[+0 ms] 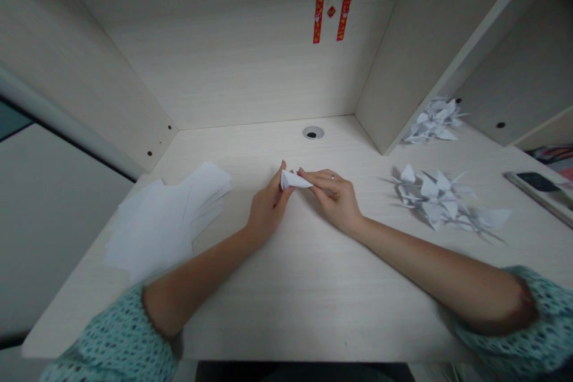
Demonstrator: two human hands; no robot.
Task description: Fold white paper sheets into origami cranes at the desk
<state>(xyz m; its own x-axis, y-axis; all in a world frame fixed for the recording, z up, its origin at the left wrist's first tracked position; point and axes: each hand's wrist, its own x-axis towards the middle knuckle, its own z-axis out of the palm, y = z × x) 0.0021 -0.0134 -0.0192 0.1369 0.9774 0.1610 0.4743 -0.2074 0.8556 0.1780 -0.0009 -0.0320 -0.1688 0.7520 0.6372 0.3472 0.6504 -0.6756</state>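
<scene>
A small folded piece of white paper (pixel 294 179) lies on the pale wooden desk (pixel 295 286), near its middle. My left hand (pixel 267 208) pinches the paper's left end with fingers closed round it. My right hand (pixel 336 198), with a ring on one finger, presses and grips the paper's right side. Both forearms rest on the desk, with sleeves of patterned teal cloth at the near edge.
A spread stack of white paper sheets (pixel 168 221) lies at the left. Several folded paper cranes (pixel 441 200) sit at the right, more cranes (pixel 433 121) behind them by a partition. A phone (pixel 539 188) lies far right. A cable hole (pixel 313 132) is at the back.
</scene>
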